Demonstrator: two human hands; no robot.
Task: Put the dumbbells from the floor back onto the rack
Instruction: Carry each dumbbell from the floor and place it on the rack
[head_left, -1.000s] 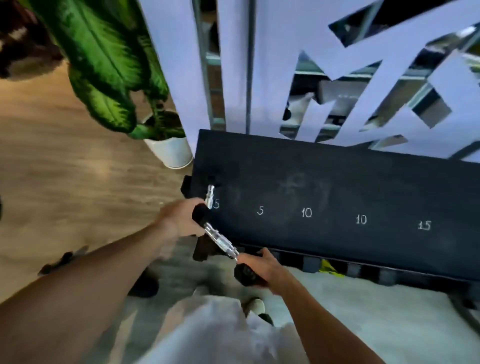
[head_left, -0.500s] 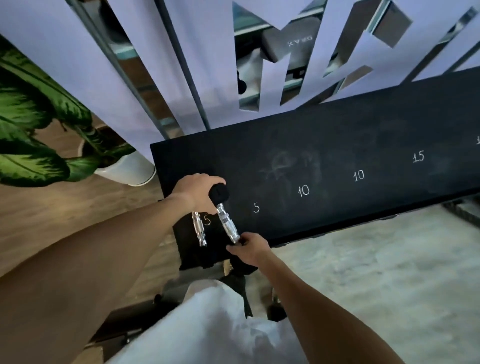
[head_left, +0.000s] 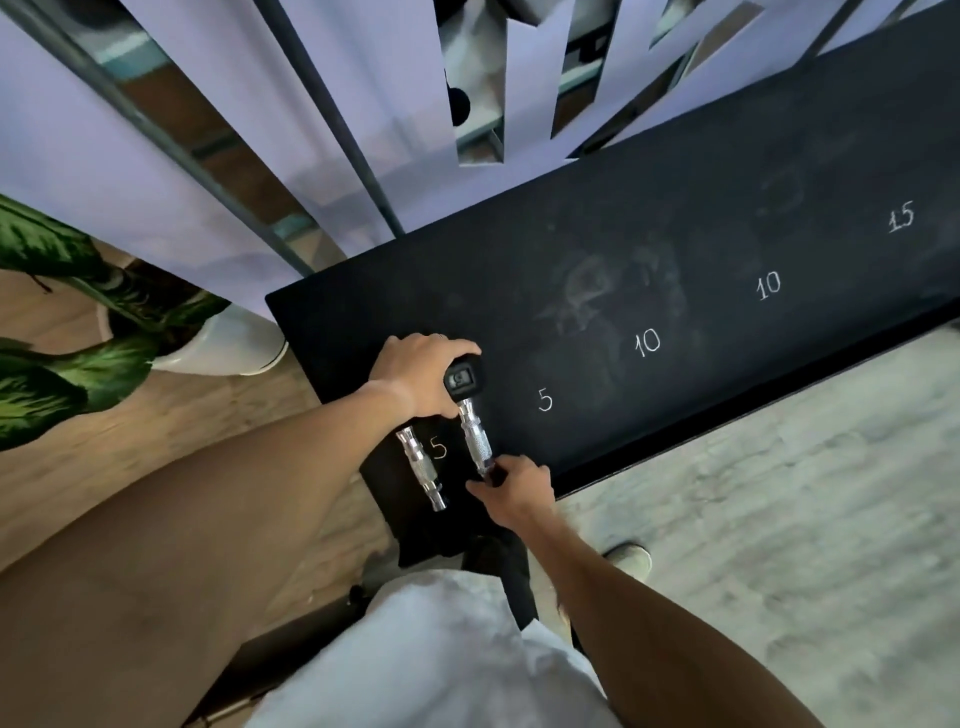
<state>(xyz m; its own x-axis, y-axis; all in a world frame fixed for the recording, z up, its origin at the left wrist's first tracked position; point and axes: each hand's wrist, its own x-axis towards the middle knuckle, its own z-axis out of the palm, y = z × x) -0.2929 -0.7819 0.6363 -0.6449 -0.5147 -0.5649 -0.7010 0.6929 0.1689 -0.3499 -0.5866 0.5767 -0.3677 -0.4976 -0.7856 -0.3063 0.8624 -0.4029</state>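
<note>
Wood flooring (head_left: 62, 467) meets grey concrete (head_left: 779, 519) beneath the black rack (head_left: 675, 249), chalked 5, 10, 15. Both hands clasp one dumbbell (head_left: 474, 436) at the rack's near-left end: left hand (head_left: 421, 374) over its far head, right hand (head_left: 514, 491) gripping the near end. Another dumbbell (head_left: 423, 470) lies just left.

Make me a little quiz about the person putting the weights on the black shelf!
1. True or false: both hands grip the same dumbbell.
2. Which chalk number is farthest right on the rack? A) 5 B) 10 C) 15
3. Fill in: the left hand grips the dumbbell's far ____.

Key: 1 true, the right hand grips the near end. 2 C. 3 end.
</note>
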